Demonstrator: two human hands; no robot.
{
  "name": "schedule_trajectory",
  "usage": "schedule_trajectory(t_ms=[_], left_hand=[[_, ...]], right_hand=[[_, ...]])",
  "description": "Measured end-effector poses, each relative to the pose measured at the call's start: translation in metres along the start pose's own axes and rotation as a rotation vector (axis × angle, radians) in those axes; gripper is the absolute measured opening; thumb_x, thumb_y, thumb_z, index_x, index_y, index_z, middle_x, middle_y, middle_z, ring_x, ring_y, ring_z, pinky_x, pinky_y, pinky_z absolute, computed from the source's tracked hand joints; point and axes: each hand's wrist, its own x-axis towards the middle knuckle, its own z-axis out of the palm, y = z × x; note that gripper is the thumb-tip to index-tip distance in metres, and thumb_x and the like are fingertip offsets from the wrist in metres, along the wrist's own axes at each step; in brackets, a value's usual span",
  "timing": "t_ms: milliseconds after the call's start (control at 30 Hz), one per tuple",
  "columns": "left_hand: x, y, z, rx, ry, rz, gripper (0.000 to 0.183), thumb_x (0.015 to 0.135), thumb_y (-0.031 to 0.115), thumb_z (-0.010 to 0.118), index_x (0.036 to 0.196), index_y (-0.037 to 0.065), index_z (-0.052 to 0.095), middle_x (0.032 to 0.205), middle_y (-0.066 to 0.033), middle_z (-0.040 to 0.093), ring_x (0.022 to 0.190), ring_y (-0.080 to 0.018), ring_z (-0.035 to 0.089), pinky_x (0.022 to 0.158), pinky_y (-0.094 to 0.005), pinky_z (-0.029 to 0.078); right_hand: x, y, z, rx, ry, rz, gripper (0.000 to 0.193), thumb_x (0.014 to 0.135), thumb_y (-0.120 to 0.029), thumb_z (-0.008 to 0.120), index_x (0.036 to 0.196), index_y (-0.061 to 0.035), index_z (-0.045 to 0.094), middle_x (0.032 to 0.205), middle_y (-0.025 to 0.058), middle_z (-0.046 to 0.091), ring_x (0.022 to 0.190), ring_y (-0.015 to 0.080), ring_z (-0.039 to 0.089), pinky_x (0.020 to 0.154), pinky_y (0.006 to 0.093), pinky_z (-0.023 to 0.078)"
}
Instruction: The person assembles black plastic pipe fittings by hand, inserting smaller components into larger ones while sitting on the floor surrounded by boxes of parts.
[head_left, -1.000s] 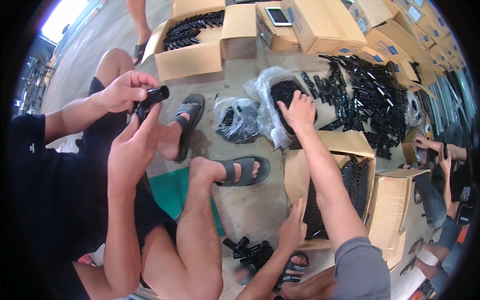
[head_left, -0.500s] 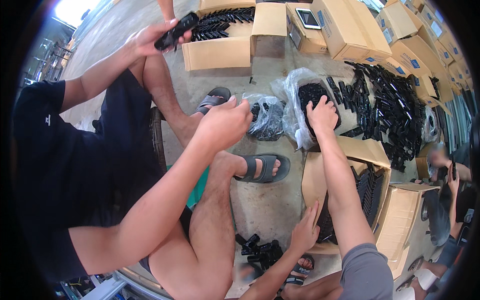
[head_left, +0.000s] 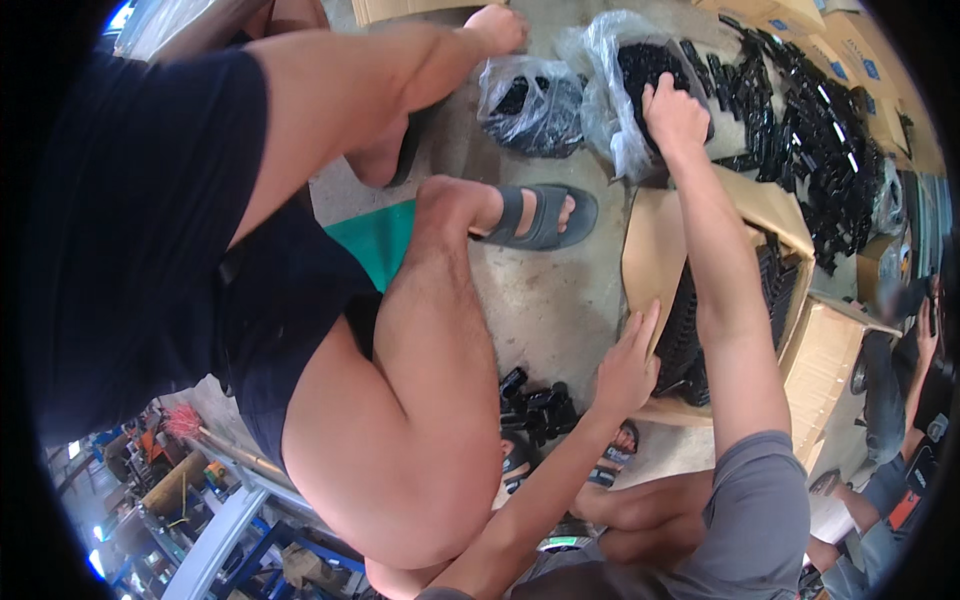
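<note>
Lying in an open clear plastic bag (head_left: 604,105) nr top centre, small black pcs (head_left: 640,62) sit under the person's R hand (head_left: 678,117); its fingers are bent down among them, tips hidden, so can't tell if any pc is held. L hand (head_left: 625,368) is on the near-left flap (head_left: 648,245) of an open carton (head_left: 685,412), fingers fairly straight along the edge; can't tell if it pinches the cardboard. Carton, btwn the arms & beyond, is packed w/ rows of black pcs. Just L of the open bag: 2nd clear bag (head_left: 530,112), also w/ black contents. A co-worker's curled hand (head_left: 497,30) is nr it, contents not visible. R of the open bag: big pile of long black pcs (head_left: 815,135) on floor. Smaller black heap (head_left: 540,408) L of L hand. Co-worker's grey sandal (head_left: 548,218) & green sheet (head_left: 372,243) farther L; another open carton (head_left: 822,365) at R.
</note>
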Motion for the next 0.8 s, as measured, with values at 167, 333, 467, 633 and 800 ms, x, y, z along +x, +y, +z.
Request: schedule_trajectory(t_ms=[167, 333, 467, 633, 800], left_hand=[[-0.002, -0.002, 0.002, 0.022, -0.012, -0.042, 0.087, 0.080, 0.002, 0.059, 0.155, 0.026, 0.021, 0.141, -0.0256, 0.047, 0.116, -0.0444, 0.055, 0.096, -0.0483, 0.048], [-0.003, -0.008, 0.008, 0.015, 0.008, -0.027, 0.089, 0.080, 0.003, 0.060, 0.155, 0.030, 0.020, 0.141, -0.0274, 0.046, 0.113, -0.0462, 0.057, 0.094, -0.0493, 0.049], [-0.006, -0.005, 0.010, -0.028, 0.060, 0.039, 0.088, 0.080, 0.004, 0.060, 0.155, 0.030, 0.022, 0.138, -0.0291, 0.049, 0.115, -0.0459, 0.057, 0.095, -0.0493, 0.049], [-0.010, -0.011, 0.005, -0.046, 0.106, 0.062, 0.084, 0.081, 0.006, 0.060, 0.154, 0.028, 0.024, 0.134, -0.0280, 0.053, 0.117, -0.0434, 0.056, 0.097, -0.0482, 0.048], [-0.024, -0.020, -0.004, -0.021, 0.168, 0.077, 0.074, 0.083, 0.014, 0.064, 0.151, 0.017, 0.034, 0.134, -0.0233, 0.055, 0.121, -0.0395, 0.055, 0.101, -0.0452, 0.045]], right_hand=[[0.003, 0.015, -0.007, 0.108, -0.104, 0.130, 0.046, 0.099, -0.043, 0.038, 0.110, -0.0052, 0.063, 0.099, 0.0247, 0.070, 0.095, 0.0437, 0.067, 0.085, 0.0534, 0.052], [0.012, 0.037, -0.012, 0.367, 0.039, 0.200, 0.049, 0.096, -0.043, 0.037, 0.111, -0.0047, 0.065, 0.108, 0.0264, 0.067, 0.102, 0.0471, 0.063, 0.091, 0.0539, 0.048], [0.013, 0.057, -0.021, 0.969, -0.078, 0.399, 0.037, 0.094, -0.039, 0.046, 0.094, -0.0051, 0.062, 0.082, 0.0132, 0.065, 0.069, 0.0263, 0.063, 0.060, 0.0389, 0.049], [-0.048, 0.035, -0.087, 1.765, -0.473, 0.525, 0.025, 0.098, -0.036, 0.053, 0.086, -0.0145, 0.051, 0.065, -0.0058, 0.039, 0.047, 0.0043, 0.032, 0.038, 0.0204, 0.023], [-0.161, 0.023, -0.138, 1.689, -0.835, 0.479, 0.028, 0.098, -0.041, 0.052, 0.086, -0.0160, 0.052, 0.065, -0.0064, 0.040, 0.046, 0.0049, 0.030, 0.040, 0.0206, 0.022]])
